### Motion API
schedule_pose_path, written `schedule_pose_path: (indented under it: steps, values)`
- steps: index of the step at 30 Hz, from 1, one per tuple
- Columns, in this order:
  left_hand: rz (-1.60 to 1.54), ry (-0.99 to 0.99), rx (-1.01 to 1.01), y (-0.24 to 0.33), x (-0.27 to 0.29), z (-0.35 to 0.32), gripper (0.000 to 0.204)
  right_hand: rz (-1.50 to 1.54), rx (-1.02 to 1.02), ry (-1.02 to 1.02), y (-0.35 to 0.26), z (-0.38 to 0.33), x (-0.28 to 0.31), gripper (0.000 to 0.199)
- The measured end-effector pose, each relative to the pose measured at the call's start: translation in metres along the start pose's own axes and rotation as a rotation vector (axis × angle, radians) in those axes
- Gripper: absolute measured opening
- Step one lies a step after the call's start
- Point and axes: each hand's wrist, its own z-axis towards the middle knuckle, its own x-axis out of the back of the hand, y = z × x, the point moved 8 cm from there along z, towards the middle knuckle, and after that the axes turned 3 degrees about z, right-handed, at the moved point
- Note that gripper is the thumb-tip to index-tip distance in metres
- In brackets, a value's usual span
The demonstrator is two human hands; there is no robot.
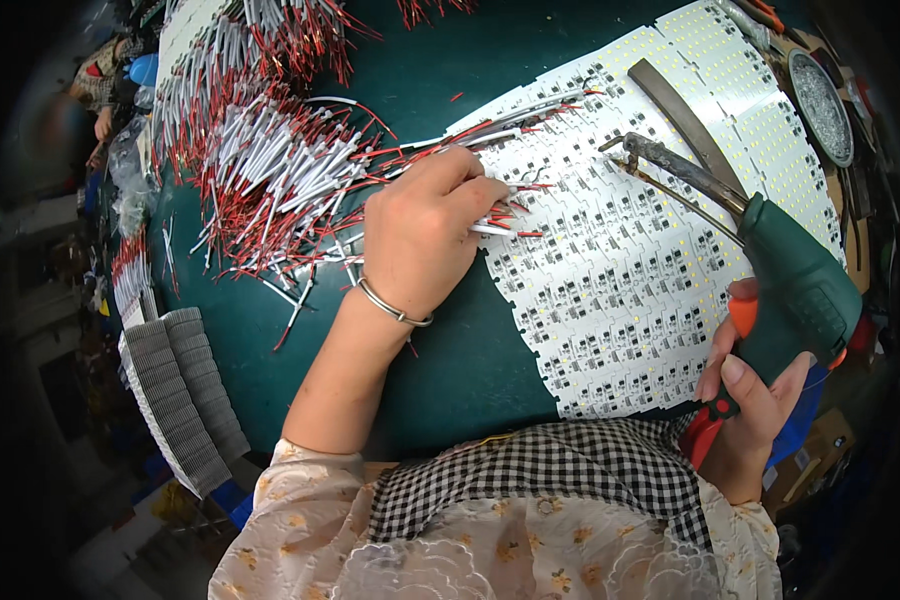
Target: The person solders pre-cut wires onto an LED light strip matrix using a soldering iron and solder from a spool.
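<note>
My left hand (425, 225) is closed, pinching several short white-and-red wires (494, 228) at the left edge of a sheet of white LED circuit boards (610, 265). Their red ends point right, over the boards. More loose wires (450, 140) lie across the sheet's upper left part. In my right hand (755, 400) is a green soldering gun (800, 290) with an orange-red trigger, its fingers wrapped round the grip. The gun's dark tip hangs over the boards' upper middle, to the right of my left hand, and a thin tube runs beside the barrel.
A big heap of wires (280, 160) covers the table's upper left. Across the boards lies a flat grey-brown strip (685, 125). A round metal bowl (822, 105) stands at the far right. Stacked boards (185, 390) sit at the left table edge. Another person (105, 85) is at upper left.
</note>
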Motion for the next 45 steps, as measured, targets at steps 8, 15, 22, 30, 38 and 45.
schedule_pose_path:
  steps: [8, 15, 22, 30, 38, 45]
  values:
    - [-0.027, 0.232, -0.135, 0.02, 0.02, 0.01, 0.022, 0.107, -0.033, -0.069, 0.005, -0.003, 0.011, 0.064]
    - [0.019, 0.085, -0.156, 0.03, -0.008, 0.018, 0.05, 0.094, -0.05, -0.101, 0.007, -0.002, 0.008, 0.061]
    - [-0.008, 0.025, -0.085, 0.024, -0.018, 0.017, 0.048, 0.088, -0.093, -0.114, 0.011, -0.002, 0.003, 0.061]
    - [-0.055, 0.044, -0.09, 0.021, -0.021, 0.017, 0.043, 0.044, -0.106, -0.189, 0.014, -0.001, -0.006, 0.059]
    - [-0.108, 0.03, -0.055, 0.019, -0.021, 0.019, 0.04, 0.003, -0.095, -0.015, 0.017, 0.0, -0.011, 0.048]
    - [-0.096, 0.021, -0.098, 0.022, -0.018, 0.019, 0.041, -0.034, -0.076, -0.077, 0.02, -0.001, -0.019, 0.05]
